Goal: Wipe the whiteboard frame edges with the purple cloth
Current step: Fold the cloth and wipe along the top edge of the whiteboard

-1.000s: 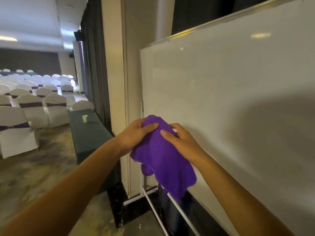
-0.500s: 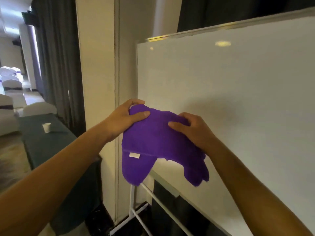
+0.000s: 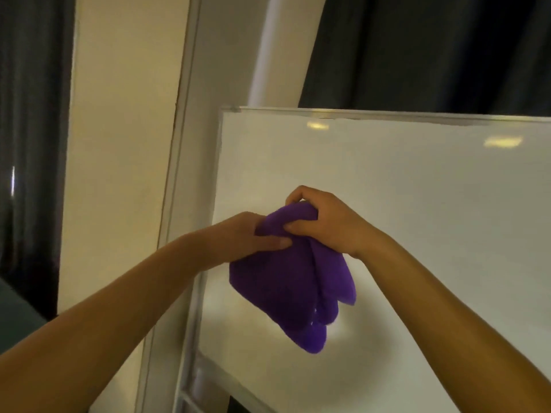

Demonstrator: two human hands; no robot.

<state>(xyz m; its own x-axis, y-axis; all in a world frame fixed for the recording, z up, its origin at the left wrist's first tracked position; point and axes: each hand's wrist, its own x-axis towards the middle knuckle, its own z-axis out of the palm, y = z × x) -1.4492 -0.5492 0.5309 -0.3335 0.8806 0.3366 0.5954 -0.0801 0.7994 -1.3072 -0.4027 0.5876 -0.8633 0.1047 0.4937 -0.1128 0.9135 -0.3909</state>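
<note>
- White and glossy, the whiteboard [image 3: 402,204] fills the right half of the view, its pale metal frame [image 3: 357,114] running along the top and down the left side to a corner at upper left; half a second ago that top edge sat higher and slanted, so the head has tipped upward and the corner is now plainly in sight.
- Behind it stand a cream wall column [image 3: 125,144] and dark curtains [image 3: 432,49]; the chairs and low green surface seen a second ago have dropped out of view.
- Purple cloth [image 3: 286,281] hangs in front of the board's lower left area — bunched at the top, with its folds drooping in lobes. Half a second ago it was stretched wide between the hands; now it is gathered into a wad. It is near the left frame edge; whether it touches the board cannot be told.
- Left hand [image 3: 253,234] is closed on the cloth's upper left, thumb lying across the fabric.
- Right hand [image 3: 322,222] is clenched over the top of the bundle, fingers curled round it.
- My reading: the cloth has been folded into a pad for wiping, and no edge has been wiped yet — the left frame edge looks the closest place to start.
</note>
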